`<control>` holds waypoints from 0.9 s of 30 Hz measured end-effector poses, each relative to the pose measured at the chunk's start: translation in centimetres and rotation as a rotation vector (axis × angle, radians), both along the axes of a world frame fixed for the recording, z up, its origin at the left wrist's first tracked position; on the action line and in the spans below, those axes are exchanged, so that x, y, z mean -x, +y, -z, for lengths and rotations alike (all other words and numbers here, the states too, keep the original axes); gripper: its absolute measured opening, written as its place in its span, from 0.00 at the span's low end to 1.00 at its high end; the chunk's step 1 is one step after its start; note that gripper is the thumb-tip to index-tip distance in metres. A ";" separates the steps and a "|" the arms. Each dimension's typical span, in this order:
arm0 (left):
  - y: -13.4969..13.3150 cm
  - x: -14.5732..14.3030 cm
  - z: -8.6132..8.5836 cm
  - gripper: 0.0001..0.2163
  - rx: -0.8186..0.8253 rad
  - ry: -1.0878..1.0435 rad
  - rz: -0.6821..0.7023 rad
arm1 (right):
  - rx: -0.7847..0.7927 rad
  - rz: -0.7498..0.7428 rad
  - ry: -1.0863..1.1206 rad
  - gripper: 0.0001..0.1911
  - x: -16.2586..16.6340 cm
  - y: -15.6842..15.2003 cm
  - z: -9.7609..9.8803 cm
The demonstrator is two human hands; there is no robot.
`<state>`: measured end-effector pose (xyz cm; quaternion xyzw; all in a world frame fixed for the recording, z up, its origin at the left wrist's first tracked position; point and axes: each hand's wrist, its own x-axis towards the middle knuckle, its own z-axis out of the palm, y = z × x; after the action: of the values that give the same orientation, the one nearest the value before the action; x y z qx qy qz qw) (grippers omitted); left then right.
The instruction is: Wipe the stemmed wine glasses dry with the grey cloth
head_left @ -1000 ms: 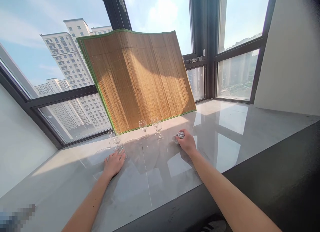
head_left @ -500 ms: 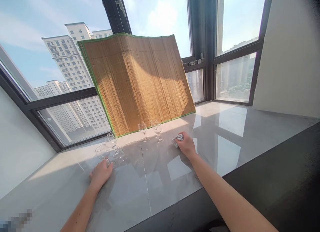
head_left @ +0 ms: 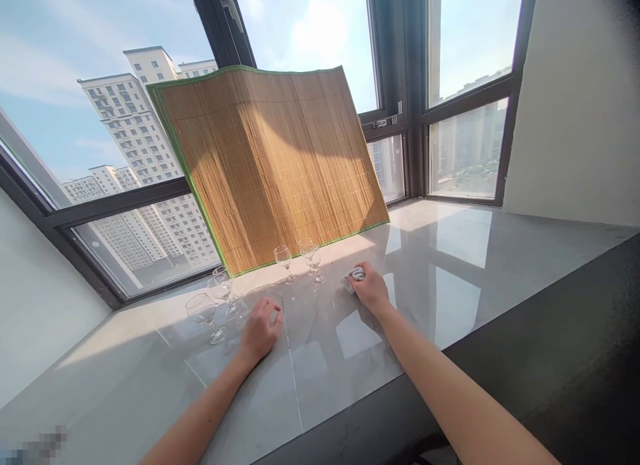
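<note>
Bamboo mat [head_left: 273,171] leans against window [head_left: 310,25]. Right hand [head_left: 371,288]: grip closed on white cloth [head_left: 357,274], in front of mat's lower right corner. Left hand [head_left: 261,328]: grip loosely open, in front of lower left corner, near left glasses [head_left: 201,309]; other glasses [head_left: 283,255] stand just before mat's lower edge

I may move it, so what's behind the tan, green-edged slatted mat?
Around the slatted mat, parts of the dark window frame and, outside, tall white buildings show. Whatever the mat directly covers cannot be seen.
</note>
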<state>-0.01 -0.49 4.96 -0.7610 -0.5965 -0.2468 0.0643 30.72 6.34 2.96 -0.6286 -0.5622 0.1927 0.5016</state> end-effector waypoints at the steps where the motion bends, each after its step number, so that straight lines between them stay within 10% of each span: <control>1: 1.5 -1.0 0.0 0.10 -0.002 -0.009 0.024 | -0.002 0.004 0.004 0.11 0.0 0.0 0.0; 17: 11.2 -3.8 0.6 0.28 0.331 0.172 -0.128 | 0.030 -0.004 0.016 0.10 0.0 -0.4 -0.7; 27: 7.8 -2.2 1.9 0.31 0.291 0.122 -0.245 | 0.031 -0.002 0.006 0.10 0.0 -0.2 -0.3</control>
<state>2.24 7.34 3.02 -0.6974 -0.7092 -0.1018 0.0193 30.70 6.11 3.26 -0.6351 -0.5583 0.2036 0.4935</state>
